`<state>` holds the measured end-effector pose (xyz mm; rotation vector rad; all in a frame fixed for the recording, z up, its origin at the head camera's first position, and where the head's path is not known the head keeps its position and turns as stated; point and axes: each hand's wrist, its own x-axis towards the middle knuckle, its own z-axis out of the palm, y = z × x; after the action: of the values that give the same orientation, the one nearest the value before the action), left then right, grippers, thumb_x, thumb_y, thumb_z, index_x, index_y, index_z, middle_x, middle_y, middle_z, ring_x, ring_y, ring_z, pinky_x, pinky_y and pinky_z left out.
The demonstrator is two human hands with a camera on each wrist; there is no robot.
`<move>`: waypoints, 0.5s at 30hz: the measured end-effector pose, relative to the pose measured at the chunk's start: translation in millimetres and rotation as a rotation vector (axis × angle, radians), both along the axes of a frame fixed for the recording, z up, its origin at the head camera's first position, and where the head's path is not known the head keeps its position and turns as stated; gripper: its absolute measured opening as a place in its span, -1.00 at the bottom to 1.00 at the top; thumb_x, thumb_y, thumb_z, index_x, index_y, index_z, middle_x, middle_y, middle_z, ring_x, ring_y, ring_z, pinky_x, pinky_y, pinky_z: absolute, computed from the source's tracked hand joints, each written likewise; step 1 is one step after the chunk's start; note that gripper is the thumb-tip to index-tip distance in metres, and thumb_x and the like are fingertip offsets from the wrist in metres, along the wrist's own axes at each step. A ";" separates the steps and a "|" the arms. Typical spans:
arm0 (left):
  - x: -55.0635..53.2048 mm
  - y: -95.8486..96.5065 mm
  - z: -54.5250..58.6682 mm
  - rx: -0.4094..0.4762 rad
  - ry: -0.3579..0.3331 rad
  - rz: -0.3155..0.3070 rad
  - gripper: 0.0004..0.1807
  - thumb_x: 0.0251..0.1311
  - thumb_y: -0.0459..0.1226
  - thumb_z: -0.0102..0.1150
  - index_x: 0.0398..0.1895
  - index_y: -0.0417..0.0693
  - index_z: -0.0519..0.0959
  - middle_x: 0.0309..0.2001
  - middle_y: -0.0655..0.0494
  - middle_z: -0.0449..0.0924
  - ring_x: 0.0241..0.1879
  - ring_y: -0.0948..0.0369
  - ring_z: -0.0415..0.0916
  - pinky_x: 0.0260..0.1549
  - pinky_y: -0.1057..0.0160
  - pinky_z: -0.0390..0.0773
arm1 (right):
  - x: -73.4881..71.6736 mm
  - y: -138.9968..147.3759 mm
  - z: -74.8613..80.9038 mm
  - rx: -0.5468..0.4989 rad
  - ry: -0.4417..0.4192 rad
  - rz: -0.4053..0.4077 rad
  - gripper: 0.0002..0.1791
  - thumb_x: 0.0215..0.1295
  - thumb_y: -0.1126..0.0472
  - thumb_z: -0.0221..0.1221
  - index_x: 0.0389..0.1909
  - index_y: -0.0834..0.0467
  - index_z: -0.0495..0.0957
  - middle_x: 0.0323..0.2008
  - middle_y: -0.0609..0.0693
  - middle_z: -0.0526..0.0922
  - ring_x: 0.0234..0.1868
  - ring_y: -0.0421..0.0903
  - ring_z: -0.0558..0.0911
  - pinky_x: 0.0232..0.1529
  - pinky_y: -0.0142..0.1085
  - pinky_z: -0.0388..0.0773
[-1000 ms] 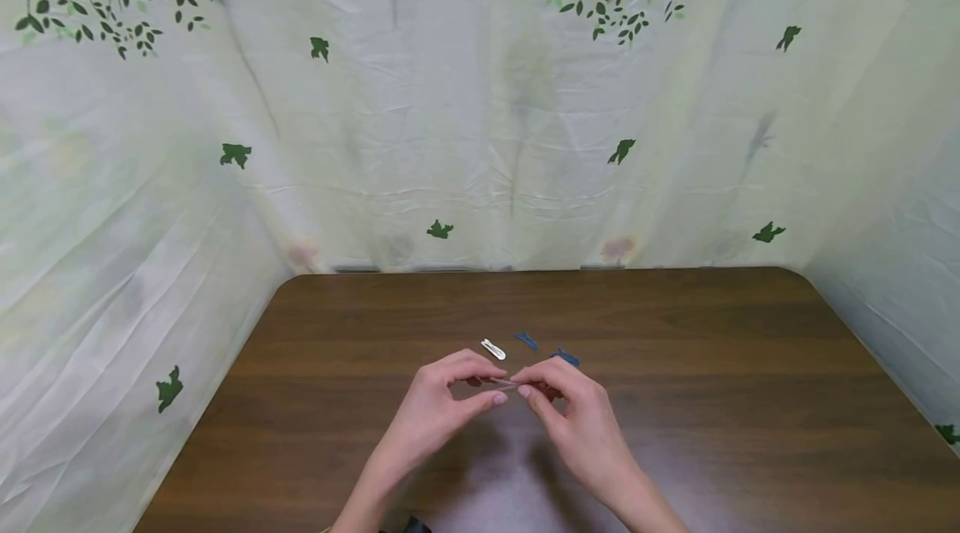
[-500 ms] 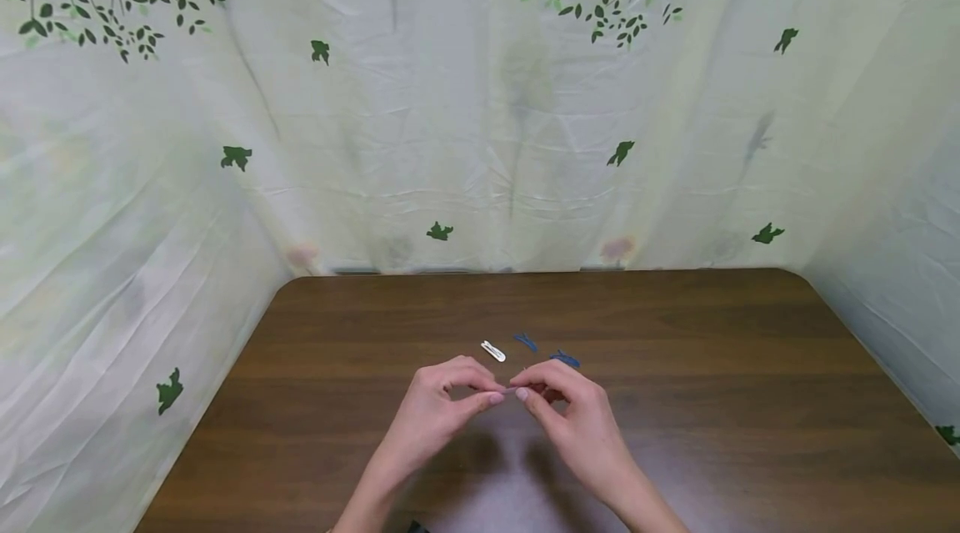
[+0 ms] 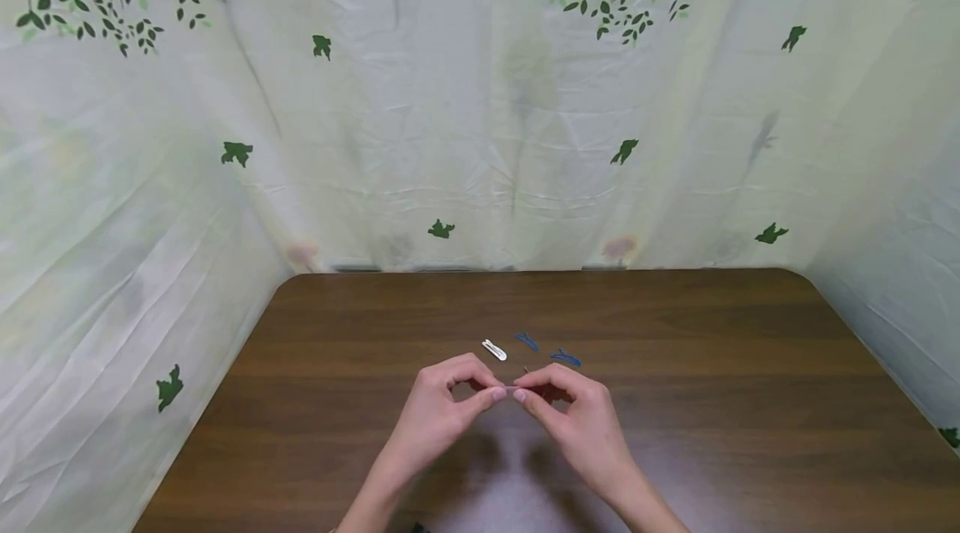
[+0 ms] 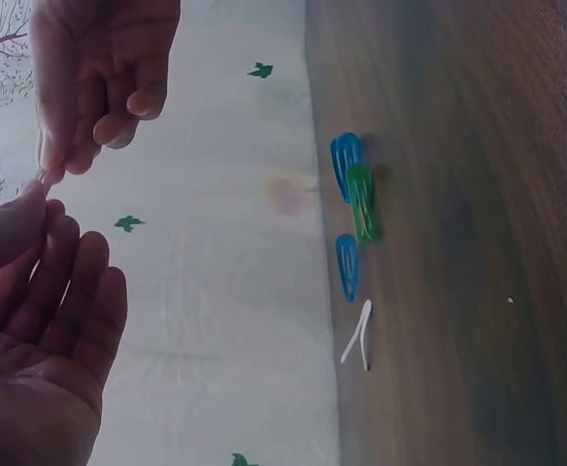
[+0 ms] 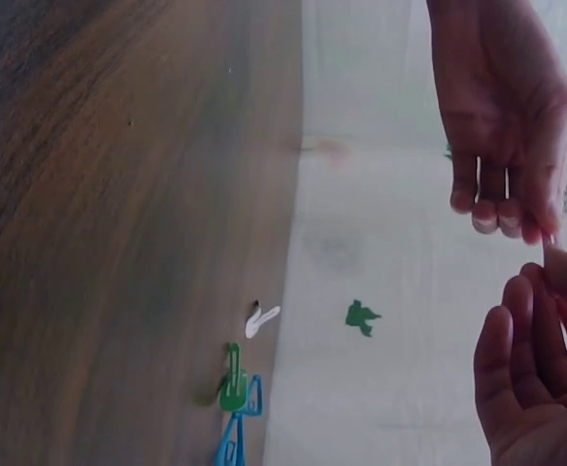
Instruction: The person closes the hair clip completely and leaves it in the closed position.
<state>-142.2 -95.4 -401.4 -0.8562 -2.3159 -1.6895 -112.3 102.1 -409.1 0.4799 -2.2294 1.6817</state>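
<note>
In the head view, my left hand (image 3: 442,399) and right hand (image 3: 581,412) meet above the table, fingertips almost touching. Between them is a slim pale pinkish hair clip (image 3: 510,388), mostly covered by fingers. My left thumb and index finger pinch one end; the right thumb and index finger pinch the other. Beyond the hands lie a white snap hair clip (image 3: 494,349), a blue hair clip (image 3: 527,341) and a second blue hair clip (image 3: 566,358). A green hair clip (image 4: 360,199) shows beside the blue ones in the left wrist view; the right hand mostly hides it from the head camera.
The brown wooden table (image 3: 337,399) reaches back to a pale curtain (image 3: 480,141) printed with leaves and birds. More curtain hangs along both sides. A small black object (image 3: 420,528) pokes in at the bottom edge of the head view.
A second ago the left thumb stood apart from its index finger with more of the pinkish clip showing; the left fingers have since closed on its end. The clips on the table stay put.
</note>
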 end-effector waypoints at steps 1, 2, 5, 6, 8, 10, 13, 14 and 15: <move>0.2 0.6 0.3 -0.005 0.004 0.004 -0.94 0.17 -0.25 0.39 -0.41 0.13 0.70 -0.37 0.33 0.64 -0.30 0.23 0.58 -0.23 0.14 0.57 | -0.1 -0.3 -0.7 0.003 0.014 -0.008 -0.86 0.20 0.19 0.38 -0.26 -0.13 0.70 -0.39 -0.23 0.66 -0.36 -0.18 0.61 -0.28 -0.33 0.55; 0.5 1.2 0.4 -0.008 0.010 0.010 -0.94 0.17 -0.26 0.38 -0.41 0.12 0.70 -0.38 0.33 0.63 -0.30 0.24 0.58 -0.24 0.13 0.57 | -0.1 -0.8 -1.2 0.004 0.027 -0.014 -0.86 0.20 0.17 0.38 -0.26 -0.14 0.70 -0.41 -0.25 0.65 -0.38 -0.19 0.60 -0.30 -0.34 0.54; 1.5 3.1 -0.1 -0.027 0.031 0.027 -0.92 0.18 -0.27 0.38 -0.42 0.11 0.67 -0.37 0.34 0.62 -0.31 0.26 0.57 -0.26 0.13 0.57 | -0.1 -2.4 -1.8 0.008 0.058 -0.030 -0.87 0.21 0.17 0.37 -0.27 -0.14 0.70 -0.44 -0.28 0.62 -0.44 -0.20 0.57 -0.36 -0.35 0.52; 1.9 3.8 -0.5 -0.033 0.038 0.036 -0.90 0.18 -0.28 0.38 -0.42 0.13 0.65 -0.37 0.35 0.61 -0.31 0.27 0.57 -0.27 0.14 0.57 | 0.1 -3.0 -1.9 0.009 0.065 -0.036 -0.86 0.21 0.18 0.37 -0.27 -0.14 0.70 -0.44 -0.28 0.62 -0.45 -0.20 0.57 -0.37 -0.36 0.52; 2.3 5.5 -1.8 -0.038 0.066 0.050 -0.86 0.18 -0.31 0.37 -0.43 0.14 0.63 -0.37 0.36 0.60 -0.31 0.28 0.56 -0.27 0.16 0.57 | 1.1 -4.4 -1.8 0.012 0.074 -0.051 -0.85 0.20 0.22 0.38 -0.28 -0.13 0.70 -0.45 -0.29 0.63 -0.46 -0.21 0.57 -0.40 -0.36 0.52; 4.9 8.4 0.7 -0.043 0.080 0.068 -0.84 0.16 -0.37 0.37 -0.45 0.09 0.62 -0.39 0.32 0.61 -0.32 0.27 0.57 -0.28 0.18 0.57 | 2.1 -6.0 -1.7 0.016 0.088 -0.068 -0.83 0.19 0.25 0.38 -0.30 -0.12 0.69 -0.45 -0.28 0.64 -0.47 -0.22 0.57 -0.42 -0.36 0.52; 4.7 8.8 0.6 -0.051 0.066 0.070 -0.86 0.17 -0.35 0.36 -0.45 0.08 0.62 -0.40 0.31 0.62 -0.32 0.28 0.57 -0.27 0.20 0.56 | 2.4 -7.4 -2.2 0.026 0.093 -0.088 -0.82 0.18 0.29 0.38 -0.32 -0.09 0.69 -0.45 -0.29 0.64 -0.47 -0.23 0.58 -0.43 -0.36 0.53; 4.6 8.2 0.7 -0.059 0.052 0.065 -0.86 0.18 -0.34 0.36 -0.45 0.08 0.62 -0.40 0.31 0.62 -0.32 0.27 0.57 -0.26 0.19 0.57 | 2.5 -7.6 -2.4 0.030 0.087 -0.092 -0.82 0.18 0.29 0.38 -0.32 -0.09 0.69 -0.45 -0.29 0.64 -0.47 -0.23 0.58 -0.44 -0.36 0.52; 4.5 7.4 1.3 -0.068 0.034 0.058 -0.87 0.20 -0.32 0.35 -0.44 0.09 0.62 -0.39 0.32 0.62 -0.31 0.27 0.57 -0.26 0.19 0.57 | 2.3 -7.7 -2.6 0.030 0.080 -0.088 -0.82 0.18 0.28 0.38 -0.32 -0.09 0.69 -0.45 -0.28 0.65 -0.46 -0.23 0.59 -0.43 -0.36 0.53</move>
<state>-137.7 -88.0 -400.0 -0.8150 -2.3646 -1.5689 -109.9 94.3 -411.7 0.4414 -2.1885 1.5589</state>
